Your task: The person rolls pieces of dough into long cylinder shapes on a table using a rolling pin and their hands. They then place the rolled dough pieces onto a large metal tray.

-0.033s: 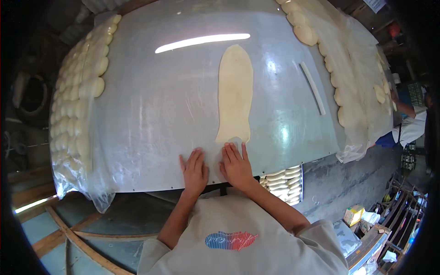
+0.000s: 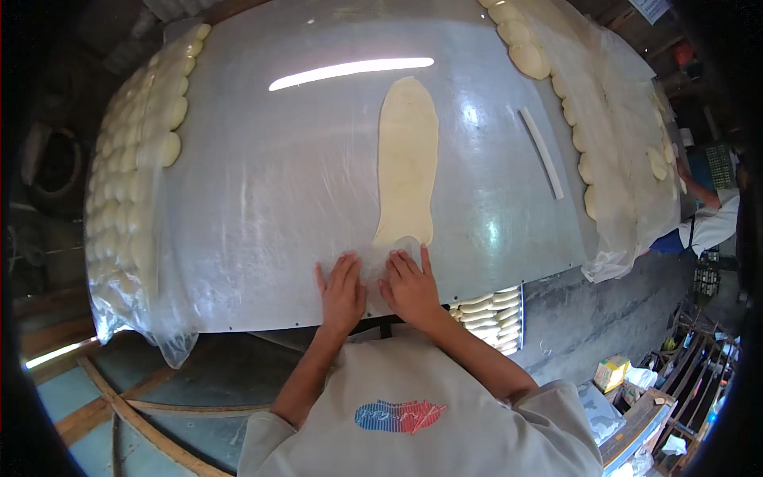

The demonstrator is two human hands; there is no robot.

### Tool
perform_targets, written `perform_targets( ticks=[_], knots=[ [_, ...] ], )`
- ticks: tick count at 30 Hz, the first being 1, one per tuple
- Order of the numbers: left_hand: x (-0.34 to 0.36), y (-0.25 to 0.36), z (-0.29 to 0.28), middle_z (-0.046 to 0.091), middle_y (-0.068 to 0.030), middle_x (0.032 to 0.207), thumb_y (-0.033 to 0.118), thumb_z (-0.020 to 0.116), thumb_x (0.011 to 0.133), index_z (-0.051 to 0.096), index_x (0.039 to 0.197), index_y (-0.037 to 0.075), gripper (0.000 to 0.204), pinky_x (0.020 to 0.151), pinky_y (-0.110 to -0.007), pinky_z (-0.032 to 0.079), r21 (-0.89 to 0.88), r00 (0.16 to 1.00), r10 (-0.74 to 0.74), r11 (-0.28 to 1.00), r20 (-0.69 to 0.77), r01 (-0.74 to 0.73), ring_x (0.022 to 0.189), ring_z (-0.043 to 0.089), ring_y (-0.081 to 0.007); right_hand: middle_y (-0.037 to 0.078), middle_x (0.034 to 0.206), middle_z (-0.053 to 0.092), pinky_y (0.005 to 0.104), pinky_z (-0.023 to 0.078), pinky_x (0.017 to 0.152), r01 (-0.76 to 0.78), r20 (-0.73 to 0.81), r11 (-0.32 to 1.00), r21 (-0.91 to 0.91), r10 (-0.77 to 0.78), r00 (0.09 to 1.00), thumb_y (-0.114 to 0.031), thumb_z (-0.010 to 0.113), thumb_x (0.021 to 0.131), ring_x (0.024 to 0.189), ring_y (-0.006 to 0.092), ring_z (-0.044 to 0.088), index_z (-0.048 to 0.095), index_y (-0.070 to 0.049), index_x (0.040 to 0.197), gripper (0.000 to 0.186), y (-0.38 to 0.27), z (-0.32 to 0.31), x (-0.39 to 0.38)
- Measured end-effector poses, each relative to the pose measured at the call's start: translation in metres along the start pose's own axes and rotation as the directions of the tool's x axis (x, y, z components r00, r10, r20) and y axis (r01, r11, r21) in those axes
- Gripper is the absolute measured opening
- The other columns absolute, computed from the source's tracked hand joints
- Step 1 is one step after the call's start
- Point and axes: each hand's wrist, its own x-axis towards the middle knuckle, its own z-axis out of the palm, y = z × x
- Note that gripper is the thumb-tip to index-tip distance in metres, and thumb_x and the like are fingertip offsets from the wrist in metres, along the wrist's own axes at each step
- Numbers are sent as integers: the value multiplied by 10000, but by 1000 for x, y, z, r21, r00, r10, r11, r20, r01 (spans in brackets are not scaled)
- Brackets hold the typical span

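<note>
A long, flat strip of pale dough (image 2: 408,163) lies lengthwise on the metal-topped table (image 2: 270,199); its near end is narrow and notched. At that end, my right hand (image 2: 411,280) rests palm down, fingers stretched, its fingertips at the dough's near edge. Whether they press on the dough I cannot tell. Just to the left, my left hand (image 2: 343,292) lies flat near the table's front edge, fingers extended and apart from the dough. Neither hand grasps anything that I can see.
Rows of dough pieces (image 2: 119,191) under clear plastic line the table's left side; more covered dough (image 2: 612,135) lies on the right. A pale, thin stick (image 2: 543,153) rests right of the strip. Below the edge is a tray of dough rolls (image 2: 489,318). Another person's arm (image 2: 703,191) shows far right.
My left hand has shifted slightly to the right, closer to my right hand. The right hand has barely moved, and the dough strip looks the same.
</note>
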Motion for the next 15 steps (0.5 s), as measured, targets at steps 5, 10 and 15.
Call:
perform_targets(
  ticks=[5,10,15],
  knots=[
    [39,27,9,424,-91,1422,196,565,864,481,1324,46,490,1085,-651,114,47,983,170,984,71,-174,1349,358,-254,174,1269,545,644,137,1085,-73,-240,974,-215,19,970,-288,630,820,1262,307,460,543,34,1204,508,44,-1,-19],
    [32,14,6,316,-108,1493,345,526,905,379,1403,59,593,1070,-683,90,179,954,166,960,248,-214,1388,280,-279,200,1291,521,682,111,1067,-197,-52,965,-174,191,980,-306,630,824,1264,324,453,557,37,1185,504,30,-29,-28],
    [20,6,-7,297,-113,1503,343,525,910,378,1405,64,586,1075,-672,96,157,939,188,958,289,-240,1394,263,-301,233,1335,473,640,136,1088,-91,-226,990,-111,64,972,-341,616,834,1272,356,434,525,62,1217,563,19,-29,9]
  ],
)
